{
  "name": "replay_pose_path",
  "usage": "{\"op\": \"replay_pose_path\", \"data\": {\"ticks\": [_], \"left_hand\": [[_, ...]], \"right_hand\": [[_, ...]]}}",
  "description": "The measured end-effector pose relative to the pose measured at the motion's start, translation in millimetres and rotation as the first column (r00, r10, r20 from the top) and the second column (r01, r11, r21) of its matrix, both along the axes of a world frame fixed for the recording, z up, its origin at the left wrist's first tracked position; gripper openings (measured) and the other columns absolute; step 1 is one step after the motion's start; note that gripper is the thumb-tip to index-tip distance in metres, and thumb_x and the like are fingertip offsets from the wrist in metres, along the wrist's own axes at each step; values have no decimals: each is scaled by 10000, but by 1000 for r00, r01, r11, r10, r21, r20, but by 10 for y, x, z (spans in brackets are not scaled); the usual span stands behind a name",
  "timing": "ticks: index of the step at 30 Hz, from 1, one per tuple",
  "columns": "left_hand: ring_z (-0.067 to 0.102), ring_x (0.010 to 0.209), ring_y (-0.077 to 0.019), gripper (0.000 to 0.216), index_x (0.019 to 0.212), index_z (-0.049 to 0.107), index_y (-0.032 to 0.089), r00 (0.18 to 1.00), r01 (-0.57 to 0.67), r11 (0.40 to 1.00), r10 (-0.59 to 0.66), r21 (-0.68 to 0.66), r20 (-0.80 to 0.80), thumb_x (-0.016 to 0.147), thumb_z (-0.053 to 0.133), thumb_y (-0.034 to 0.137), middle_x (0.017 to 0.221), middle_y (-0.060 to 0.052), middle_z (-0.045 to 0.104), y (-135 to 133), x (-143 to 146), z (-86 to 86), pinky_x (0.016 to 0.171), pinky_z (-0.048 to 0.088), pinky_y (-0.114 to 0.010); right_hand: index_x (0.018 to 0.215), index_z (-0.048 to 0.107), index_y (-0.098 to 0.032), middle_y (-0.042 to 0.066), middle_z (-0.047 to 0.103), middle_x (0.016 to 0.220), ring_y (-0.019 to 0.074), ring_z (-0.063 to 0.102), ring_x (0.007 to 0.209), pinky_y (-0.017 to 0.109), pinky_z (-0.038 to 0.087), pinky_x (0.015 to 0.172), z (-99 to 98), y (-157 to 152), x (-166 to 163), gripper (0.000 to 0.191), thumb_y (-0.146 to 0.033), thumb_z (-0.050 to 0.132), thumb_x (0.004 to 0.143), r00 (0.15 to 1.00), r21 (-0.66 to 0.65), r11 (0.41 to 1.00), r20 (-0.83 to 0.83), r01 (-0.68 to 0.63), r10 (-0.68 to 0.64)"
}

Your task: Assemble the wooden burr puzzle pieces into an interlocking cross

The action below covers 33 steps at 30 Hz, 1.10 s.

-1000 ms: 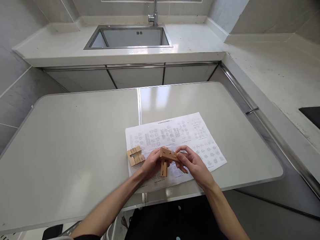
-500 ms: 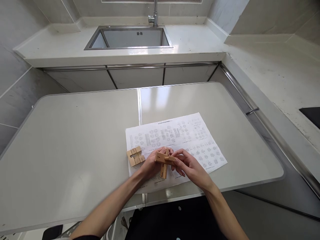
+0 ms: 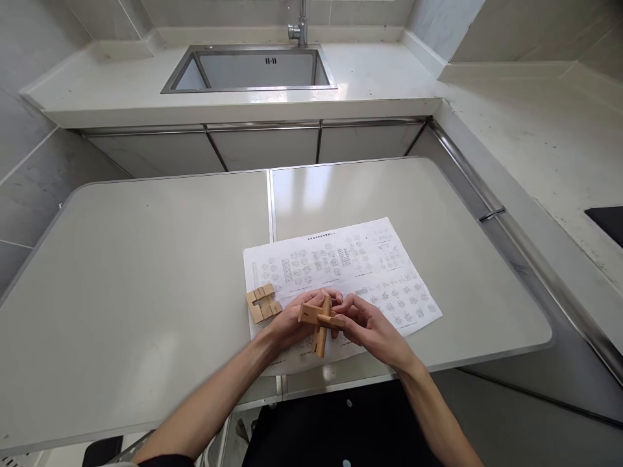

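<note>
Several wooden puzzle pieces (image 3: 320, 338) are crossed together above the printed sheet. My left hand (image 3: 293, 319) cradles them from the left, its fingers curled behind and partly hidden. From the right, my right hand (image 3: 366, 324) pinches the end of a short wooden piece that crosses the front of the others. Dark marks show on the wood. Left of my hands, more notched wooden pieces (image 3: 263, 303) rest at the sheet's left edge, set around a gap. The white instruction sheet (image 3: 350, 241) with small printed diagrams lies beneath my hands.
A pale folding table (image 3: 146, 279) with a centre seam holds everything. Behind it is a counter with a steel sink (image 3: 248, 89) and a faucet (image 3: 302, 32). Another counter (image 3: 535, 130) runs along the right, with a metal rail below its edge.
The crossed wooden pieces have tilted and come slightly lower, with more of the upright piece showing. My right fingers still pinch the short piece. The loose pieces and sheet stay put.
</note>
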State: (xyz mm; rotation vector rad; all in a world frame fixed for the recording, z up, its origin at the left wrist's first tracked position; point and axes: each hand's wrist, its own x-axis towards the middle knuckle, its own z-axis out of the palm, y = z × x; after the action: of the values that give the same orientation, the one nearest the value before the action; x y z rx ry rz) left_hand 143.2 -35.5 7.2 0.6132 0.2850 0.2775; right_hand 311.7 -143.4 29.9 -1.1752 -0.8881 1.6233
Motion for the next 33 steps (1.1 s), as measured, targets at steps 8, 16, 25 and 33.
{"op": "replay_pose_path", "data": {"ticks": [8, 16, 25, 33], "left_hand": [[704, 746, -204, 336, 1078, 674, 134, 995, 100, 995, -100, 4, 9, 1008, 633, 460, 990, -85, 612, 20, -22, -12, 662, 638, -367], [740, 737, -251, 485, 1181, 671, 134, 992, 76, 995, -70, 61, -104, 1042, 521, 574, 961, -137, 728, 20, 35, 7, 698, 584, -376], [676, 1199, -275, 418, 1301, 698, 136, 981, -102, 993, 92, -52, -172, 1017, 658, 439, 1296, -184, 718, 8, 65, -54, 1084, 465, -428], [710, 1048, -239, 361, 1216, 710, 110, 967, -112, 992, 96, -55, -235, 990, 703, 392, 1181, -171, 737, 14, 45, -45, 941, 535, -359]], "right_hand": [[916, 518, -227, 22, 715, 797, 119, 575, 614, 243, 295, 515, -89, -82, -49, 352, -491, 746, 966, 995, -42, 999, -99, -27, 23], [996, 551, -233, 14, 707, 755, 110, 486, 516, 261, 334, 506, -73, -131, 19, 349, -525, 739, 957, 986, -66, 995, -144, 69, -78], [954, 567, -237, -13, 665, 796, 64, 347, 505, 219, 300, 457, -3, 67, 489, 350, -463, 826, 892, 847, -94, 848, -61, 521, -528], [903, 576, -229, 11, 717, 837, 63, 438, 512, 185, 369, 409, -266, 439, 1063, 483, -479, 949, 724, 692, 6, 693, 58, 721, -720]]}}
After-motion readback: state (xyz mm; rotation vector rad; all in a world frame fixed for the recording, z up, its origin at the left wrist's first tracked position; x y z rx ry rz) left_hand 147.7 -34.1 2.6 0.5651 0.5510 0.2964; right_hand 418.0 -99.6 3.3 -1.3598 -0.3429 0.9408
